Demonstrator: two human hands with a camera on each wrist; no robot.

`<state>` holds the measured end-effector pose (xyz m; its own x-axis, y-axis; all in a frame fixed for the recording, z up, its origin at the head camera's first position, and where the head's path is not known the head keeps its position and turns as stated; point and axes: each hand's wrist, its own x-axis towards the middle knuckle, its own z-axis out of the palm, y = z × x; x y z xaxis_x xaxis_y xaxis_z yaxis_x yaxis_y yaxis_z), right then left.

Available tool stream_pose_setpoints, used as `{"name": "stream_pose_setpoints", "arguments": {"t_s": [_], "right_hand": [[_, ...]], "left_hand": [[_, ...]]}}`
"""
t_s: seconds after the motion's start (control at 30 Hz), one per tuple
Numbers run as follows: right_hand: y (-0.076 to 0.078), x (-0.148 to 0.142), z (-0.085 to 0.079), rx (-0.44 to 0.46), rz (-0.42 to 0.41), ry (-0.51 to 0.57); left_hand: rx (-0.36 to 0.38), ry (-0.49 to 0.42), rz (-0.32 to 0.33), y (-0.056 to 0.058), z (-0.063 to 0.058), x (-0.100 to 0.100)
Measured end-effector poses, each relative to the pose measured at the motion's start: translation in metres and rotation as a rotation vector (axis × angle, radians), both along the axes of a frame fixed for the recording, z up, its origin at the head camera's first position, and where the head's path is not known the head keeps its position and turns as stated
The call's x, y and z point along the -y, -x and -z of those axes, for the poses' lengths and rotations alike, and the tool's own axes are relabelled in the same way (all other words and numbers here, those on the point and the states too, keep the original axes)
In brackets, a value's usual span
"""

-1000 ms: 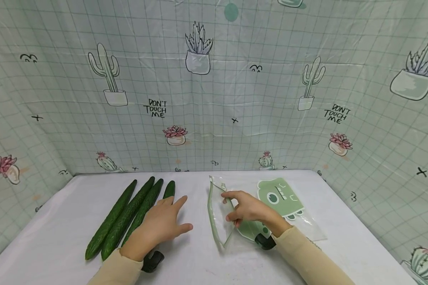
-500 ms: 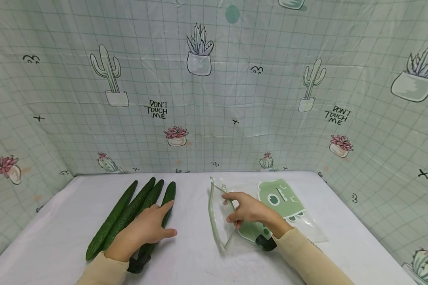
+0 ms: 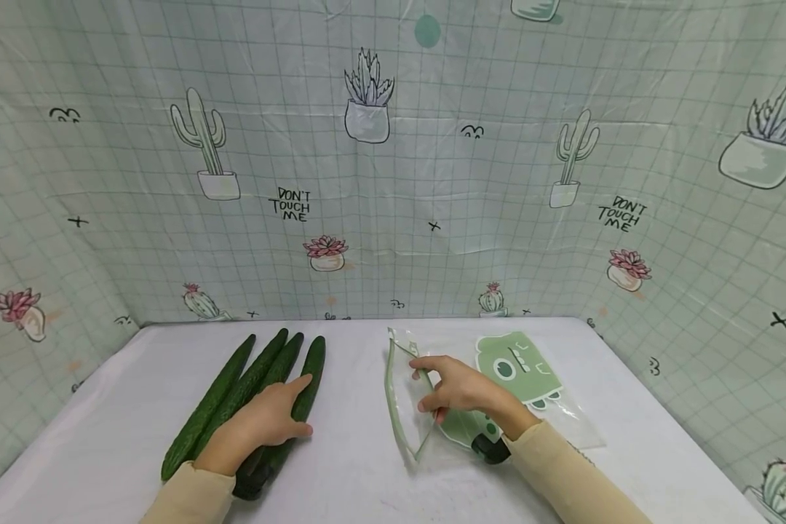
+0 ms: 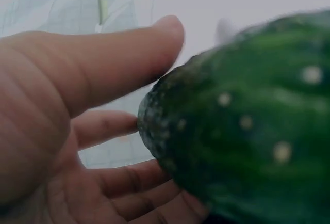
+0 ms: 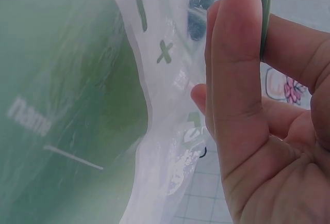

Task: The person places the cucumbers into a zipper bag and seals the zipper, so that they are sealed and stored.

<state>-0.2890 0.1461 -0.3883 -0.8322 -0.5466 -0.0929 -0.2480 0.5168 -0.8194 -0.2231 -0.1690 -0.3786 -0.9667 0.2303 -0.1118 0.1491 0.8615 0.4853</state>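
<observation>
Several long dark green cucumbers lie side by side on the left of the table. Over the rightmost cucumber [image 3: 315,355] is my left hand [image 3: 260,421], index finger stretched along it and thumb spread to its right. In the left wrist view, the cucumber's blunt end [image 4: 232,126] sits between thumb and fingers; the fingers reach its side, while a small gap shows near the thumb tip. My right hand [image 3: 461,387] grips the green-edged rim of a clear zip bag [image 3: 517,367] with a green cartoon print. The bag's mouth gapes toward the cucumbers.
The other cucumbers [image 3: 206,407] lie close together, left of the left hand. A white cloth covers the table [image 3: 354,480]. Behind it hangs a grid-patterned curtain [image 3: 393,175] printed with cacti. Each wrist wears a black strap mount [image 3: 491,449].
My left hand has moved left and down onto the rightmost cucumber, and its thumb has drawn closer to it. The right hand and bag hold their place.
</observation>
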Motion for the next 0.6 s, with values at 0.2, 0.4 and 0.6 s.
{"name": "stream_pose_setpoints", "arguments": {"t_s": [0.2,0.4,0.6], "right_hand": [[-0.0018,-0.0003,0.0021,0.006,-0.002,-0.004],[-0.0013,-0.0007,0.003,0.004,-0.003,-0.002],[0.0006,0.0002,0.0007,-0.002,-0.007,-0.007]], "left_hand": [[-0.004,0.001,-0.003,-0.0001,0.003,-0.001],[-0.01,-0.002,-0.023,-0.0001,0.0032,-0.0023],[-0.02,-0.061,-0.025,0.0025,0.0036,-0.0003]]}}
